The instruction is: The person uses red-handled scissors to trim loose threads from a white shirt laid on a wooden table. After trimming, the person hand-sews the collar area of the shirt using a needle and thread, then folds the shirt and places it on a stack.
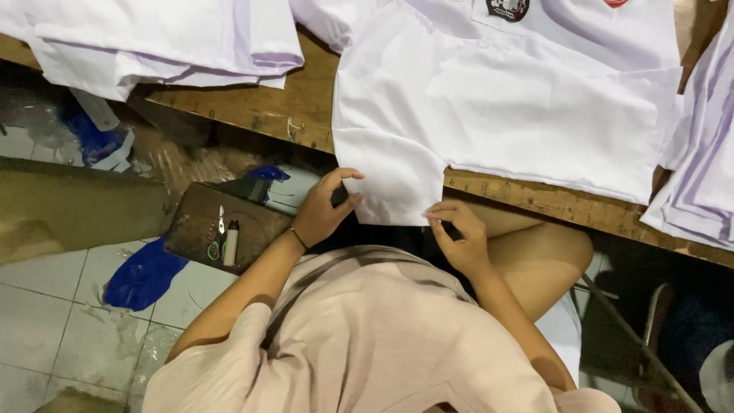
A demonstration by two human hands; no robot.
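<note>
A white shirt (pixel 505 99) with a dark round badge (pixel 508 8) lies spread on the wooden table (pixel 298 107). One part of it hangs over the near edge. My left hand (pixel 321 210) pinches the hanging hem at its left corner. My right hand (pixel 459 237) pinches the same hem at its right corner, fingers closed on the cloth. Both hands sit just below the table edge, above my lap.
Folded white garments are stacked at the back left (pixel 168 38) and at the right edge (pixel 699 168). A small wooden stool (pixel 222 226) to my left carries snips and a small white object. Blue plastic (pixel 141 275) lies on the tiled floor. A metal chair frame (pixel 650 336) stands at the right.
</note>
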